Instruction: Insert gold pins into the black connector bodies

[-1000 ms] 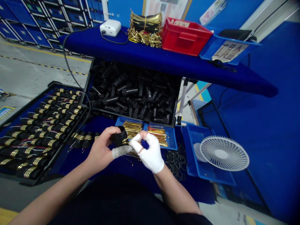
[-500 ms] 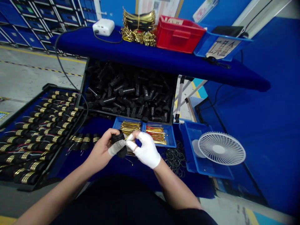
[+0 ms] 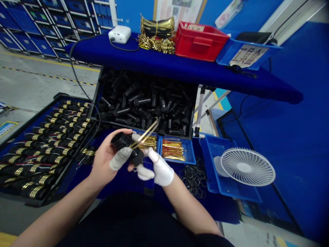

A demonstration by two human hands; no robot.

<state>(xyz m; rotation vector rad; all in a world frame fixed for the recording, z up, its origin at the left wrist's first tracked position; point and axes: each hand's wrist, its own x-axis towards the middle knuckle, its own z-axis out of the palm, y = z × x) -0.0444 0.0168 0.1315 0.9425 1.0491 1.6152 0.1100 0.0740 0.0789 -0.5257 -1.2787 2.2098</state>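
My left hand (image 3: 106, 161), bare with a cloth cot on the thumb, is closed round a black ribbed plastic part (image 3: 127, 148) held above the blue bench. My right hand (image 3: 156, 168), in a white glove, grips the lower end of the same part from the right. Thin gold strips (image 3: 145, 133) stick up and to the right from the part, between the two hands. Right behind the hands lie two small blue trays of gold strips (image 3: 171, 151).
A black bin of loose black ribbed parts (image 3: 146, 103) stands behind. At left, a black tray (image 3: 38, 144) holds rows of black parts with gold bands. Black rings (image 3: 194, 178) and a white fan (image 3: 248, 168) in a blue tray lie right. A red crate (image 3: 202, 41) sits on the shelf.
Both hands have lifted and tilted the black part so it lies slanted. The gold strips now stick out up and to the right of it.
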